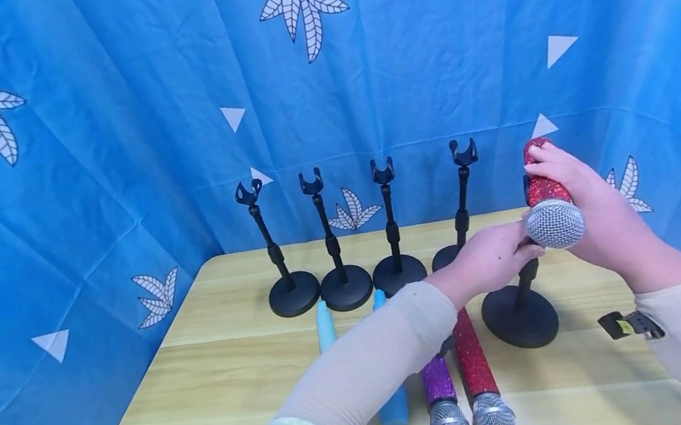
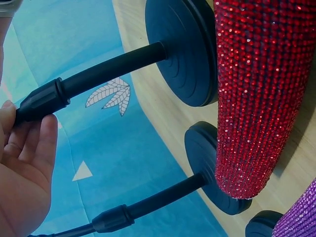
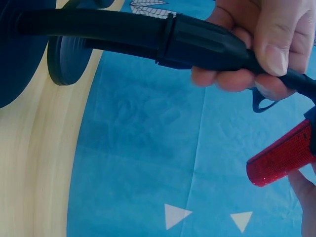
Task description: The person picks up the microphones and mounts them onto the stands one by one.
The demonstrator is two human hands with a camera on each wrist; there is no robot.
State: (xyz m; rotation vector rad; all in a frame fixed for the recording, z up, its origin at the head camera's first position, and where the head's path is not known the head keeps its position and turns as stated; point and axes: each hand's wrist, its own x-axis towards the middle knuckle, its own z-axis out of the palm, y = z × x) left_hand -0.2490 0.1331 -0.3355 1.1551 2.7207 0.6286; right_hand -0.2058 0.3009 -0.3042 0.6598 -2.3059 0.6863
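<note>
My left hand [image 1: 493, 259] grips the thin upper pole of a black microphone stand [image 1: 522, 318], just above its collar; the right wrist view shows the thumb and fingers round the pole. With my right hand [image 1: 598, 213] I hold a red glittery microphone [image 1: 545, 189] at the top of this stand, its silver mesh head pointing towards me. In the right wrist view the fingers [image 3: 305, 192] touch the red handle, and the stand's dark holder overlaps it. On the table, a second red microphone [image 1: 475, 359] lies beside a purple microphone [image 1: 439, 379], partly under my left forearm.
Several more black stands [image 1: 393, 234] with open clips line the back of the wooden table [image 1: 207, 371]. A light blue stick-like object [image 1: 325, 328] and a darker blue one [image 1: 394, 413] lie left of the purple microphone. Behind hangs a blue patterned curtain [image 1: 423, 53].
</note>
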